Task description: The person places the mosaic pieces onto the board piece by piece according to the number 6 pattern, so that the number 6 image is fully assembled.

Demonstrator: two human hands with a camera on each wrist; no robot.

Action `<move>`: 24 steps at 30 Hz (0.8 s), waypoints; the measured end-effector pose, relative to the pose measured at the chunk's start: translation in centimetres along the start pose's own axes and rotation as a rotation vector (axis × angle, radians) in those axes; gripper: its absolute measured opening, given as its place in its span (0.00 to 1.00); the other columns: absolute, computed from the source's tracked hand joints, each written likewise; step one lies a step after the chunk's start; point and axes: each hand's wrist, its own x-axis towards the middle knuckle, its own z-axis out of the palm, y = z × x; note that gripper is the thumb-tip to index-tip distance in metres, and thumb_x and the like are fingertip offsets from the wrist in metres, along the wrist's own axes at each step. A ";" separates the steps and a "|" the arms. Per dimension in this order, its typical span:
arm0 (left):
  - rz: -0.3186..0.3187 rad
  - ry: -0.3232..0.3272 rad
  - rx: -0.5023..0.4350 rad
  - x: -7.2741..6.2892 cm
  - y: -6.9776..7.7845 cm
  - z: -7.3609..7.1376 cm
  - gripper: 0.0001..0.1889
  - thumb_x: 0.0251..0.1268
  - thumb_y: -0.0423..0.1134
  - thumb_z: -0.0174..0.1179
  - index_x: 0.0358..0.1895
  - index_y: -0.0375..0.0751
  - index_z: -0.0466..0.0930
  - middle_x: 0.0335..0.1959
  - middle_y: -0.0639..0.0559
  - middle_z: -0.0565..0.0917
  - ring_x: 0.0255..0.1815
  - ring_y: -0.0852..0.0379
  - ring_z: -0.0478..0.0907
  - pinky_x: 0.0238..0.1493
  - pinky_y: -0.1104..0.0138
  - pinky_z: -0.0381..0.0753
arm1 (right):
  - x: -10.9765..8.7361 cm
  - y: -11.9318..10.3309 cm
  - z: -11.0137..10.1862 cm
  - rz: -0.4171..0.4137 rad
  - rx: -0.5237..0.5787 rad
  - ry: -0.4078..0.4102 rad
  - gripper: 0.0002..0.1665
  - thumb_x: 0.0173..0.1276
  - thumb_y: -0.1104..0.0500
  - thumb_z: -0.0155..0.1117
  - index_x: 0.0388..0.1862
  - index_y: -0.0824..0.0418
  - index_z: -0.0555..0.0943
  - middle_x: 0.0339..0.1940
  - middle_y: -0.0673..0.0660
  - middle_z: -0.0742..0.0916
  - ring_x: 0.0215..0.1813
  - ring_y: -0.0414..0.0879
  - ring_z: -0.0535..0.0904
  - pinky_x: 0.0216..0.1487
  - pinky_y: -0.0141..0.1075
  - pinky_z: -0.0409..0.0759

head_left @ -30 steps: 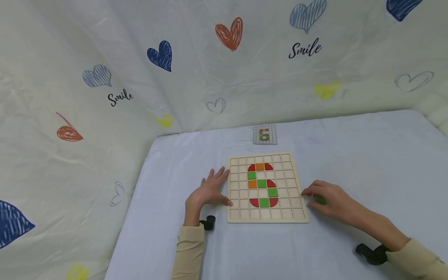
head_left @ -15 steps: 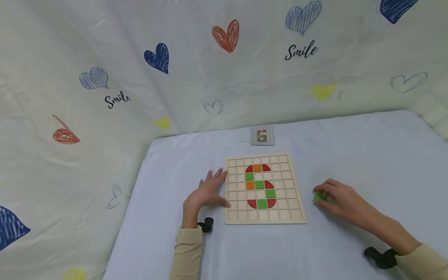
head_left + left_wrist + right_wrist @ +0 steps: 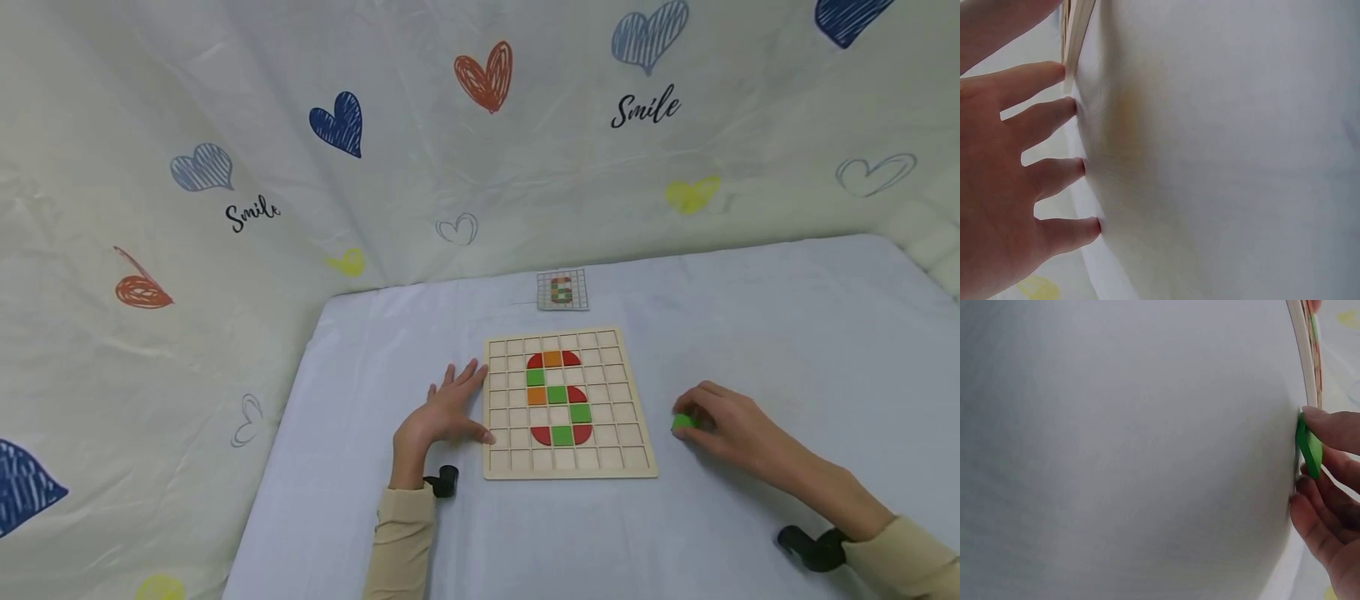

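A square wooden grid board [image 3: 622, 412] lies flat in the head view. Red round-edged tiles [image 3: 582, 434], orange tiles [image 3: 537, 396] and green tiles [image 3: 581, 412] form a shape like an S in its middle. My left hand [image 3: 441, 412] has its fingers spread at the board's left edge, thumb over the lower left rim. Right of the board, my right hand [image 3: 723, 423] pinches a green tile [image 3: 682, 422] between thumb and fingers. In the right wrist view that green tile [image 3: 1312, 449] is tilted close over the cloth, thumb on its upper end.
Behind the board lies a small card [image 3: 562, 290] printed with a grid and a coloured figure like a 6. White cloth [image 3: 570, 542] covers the table. A pale curtain [image 3: 405, 50] with hearts and writing hangs at the back and left.
My right hand has drawn back to the right from the board's edge with the green tile, which now sits tilted between its fingers. The left hand stays at the board.
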 end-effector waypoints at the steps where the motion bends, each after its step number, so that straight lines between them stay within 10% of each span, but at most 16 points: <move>1: 0.001 0.001 0.000 0.0 0.0 0.0 0.60 0.48 0.42 0.82 0.84 0.51 0.52 0.86 0.52 0.46 0.87 0.40 0.30 0.81 0.36 0.34 | 0.1 -0.1 0.0 0.010 0.005 -0.007 0.21 0.45 0.68 0.85 0.35 0.59 0.83 0.32 0.44 0.83 0.31 0.33 0.74 0.30 0.30 0.79; 16: 0.001 0.006 -0.010 -0.2 0.0 -0.1 0.60 0.48 0.42 0.82 0.84 0.51 0.53 0.86 0.52 0.48 0.87 0.42 0.32 0.82 0.38 0.34 | 0.5 -0.4 -0.1 -0.027 0.114 0.014 0.22 0.45 0.77 0.80 0.37 0.57 0.88 0.34 0.45 0.88 0.36 0.29 0.81 0.34 0.22 0.82; 24: -0.003 0.007 -0.005 -0.1 0.1 -0.1 0.59 0.48 0.42 0.83 0.84 0.51 0.54 0.86 0.52 0.48 0.87 0.41 0.33 0.82 0.38 0.35 | 1.1 -1.5 -0.4 0.066 0.188 -0.077 0.23 0.50 0.76 0.78 0.45 0.61 0.88 0.41 0.50 0.90 0.41 0.35 0.84 0.40 0.34 0.89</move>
